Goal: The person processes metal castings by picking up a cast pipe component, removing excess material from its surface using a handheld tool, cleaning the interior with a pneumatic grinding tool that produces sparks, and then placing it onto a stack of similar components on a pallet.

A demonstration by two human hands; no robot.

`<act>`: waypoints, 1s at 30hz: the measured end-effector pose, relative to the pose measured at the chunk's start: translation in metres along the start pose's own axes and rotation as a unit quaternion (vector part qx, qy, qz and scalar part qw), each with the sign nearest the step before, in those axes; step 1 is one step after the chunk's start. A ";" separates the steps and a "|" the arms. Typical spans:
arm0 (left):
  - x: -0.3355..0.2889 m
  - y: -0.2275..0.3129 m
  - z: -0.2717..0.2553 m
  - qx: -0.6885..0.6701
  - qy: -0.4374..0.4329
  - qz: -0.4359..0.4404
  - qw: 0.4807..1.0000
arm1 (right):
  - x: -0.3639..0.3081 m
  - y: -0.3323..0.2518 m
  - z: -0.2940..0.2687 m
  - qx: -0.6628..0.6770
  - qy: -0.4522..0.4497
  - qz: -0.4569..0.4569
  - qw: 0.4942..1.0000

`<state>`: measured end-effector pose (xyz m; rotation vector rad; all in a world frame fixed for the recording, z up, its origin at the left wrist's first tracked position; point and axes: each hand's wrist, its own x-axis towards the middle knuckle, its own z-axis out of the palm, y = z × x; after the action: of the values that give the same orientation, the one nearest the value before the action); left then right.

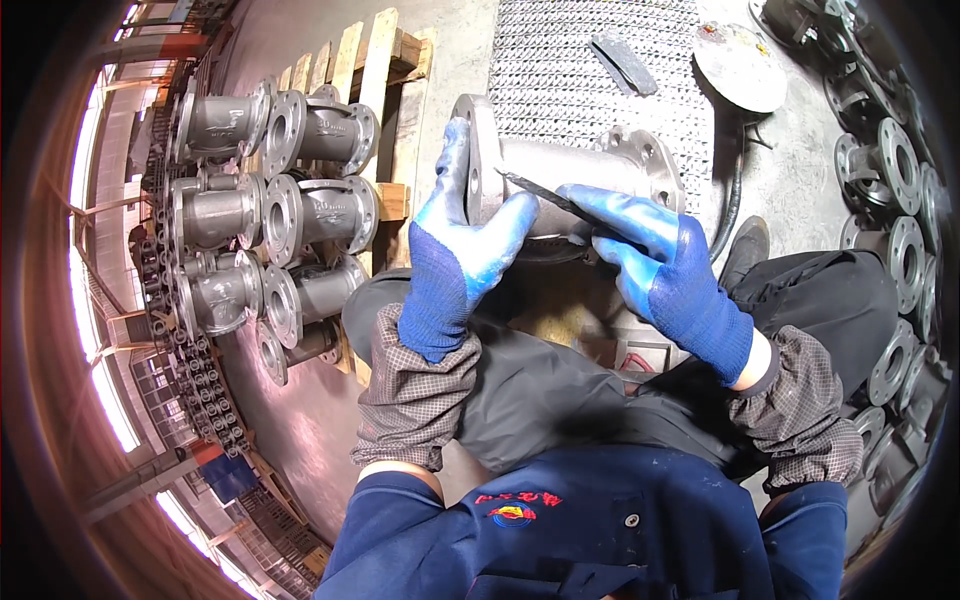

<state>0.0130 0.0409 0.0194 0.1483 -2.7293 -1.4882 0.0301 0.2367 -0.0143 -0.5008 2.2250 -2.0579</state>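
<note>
A grey flanged metal casting (575,163) lies on its side in front of me, a round bolt-holed flange at each end. My left hand (455,235), in a blue coated glove, grips the left flange, its fingers along the outer side and the thumb toward the inner side. In my right hand (665,265), gloved the same way, is a thin dark pointed tool (548,194), slim like a file. Its tip reaches left, close to the left flange and my left thumb. Whether the tip touches metal, I cannot tell. The casting's underside is partly hidden by my hands.
Several similar flanged castings (318,215) stand stacked by a wooden pallet (375,75) on the left. More castings (905,262) line the right side. A patterned mat (540,60) carries a dark strip (622,66); a round pale stool top (740,70) is beyond, near a black hose (735,190).
</note>
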 end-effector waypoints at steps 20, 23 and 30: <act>-0.002 0.004 -0.008 0.000 -0.075 0.034 0.997 | 0.046 -0.006 -0.003 0.036 0.031 -0.019 0.999; -0.003 -0.016 -0.016 0.077 -0.096 0.194 0.973 | 0.050 -0.002 -0.042 0.059 0.086 0.034 0.994; -0.016 -0.014 -0.007 -0.026 -0.063 0.121 0.990 | 0.012 0.058 -0.076 -0.025 0.178 0.248 0.952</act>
<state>0.0305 0.0288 0.0119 -0.2763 -2.6797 -1.5442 -0.0131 0.3089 -0.0618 0.4290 2.2692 -1.9284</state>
